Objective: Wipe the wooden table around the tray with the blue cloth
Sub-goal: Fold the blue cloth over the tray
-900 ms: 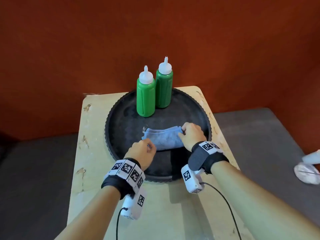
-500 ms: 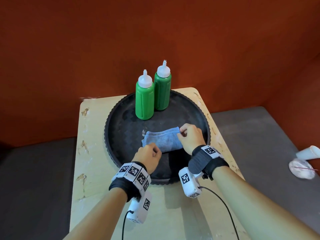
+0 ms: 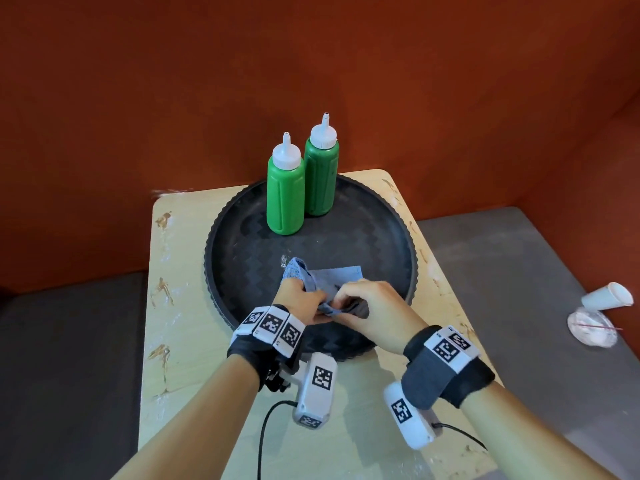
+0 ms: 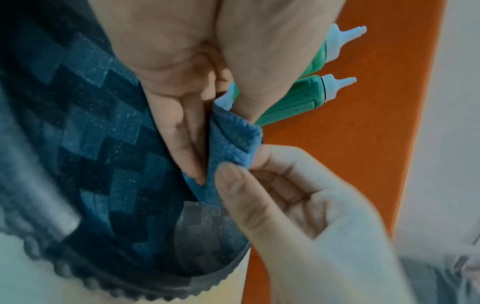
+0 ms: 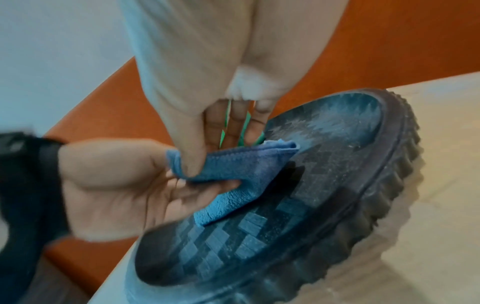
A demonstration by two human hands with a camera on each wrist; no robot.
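I see the blue cloth [image 3: 323,282] bunched between both hands, above the tray [image 3: 388,244]. My left hand [image 3: 300,299] holds one fold in curled fingers; my right hand [image 3: 370,315] pinches the other end. Two green bottles [image 3: 300,188] stand beyond the hands; the wooden table [image 3: 180,306] lies below.

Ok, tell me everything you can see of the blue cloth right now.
The blue terry-textured cloth looks soft, with a stitched hem, folded and bunched. It is over the round black tray; its far part seems to rest there. The left hand grips its left end, and the right hand pinches its near edge.
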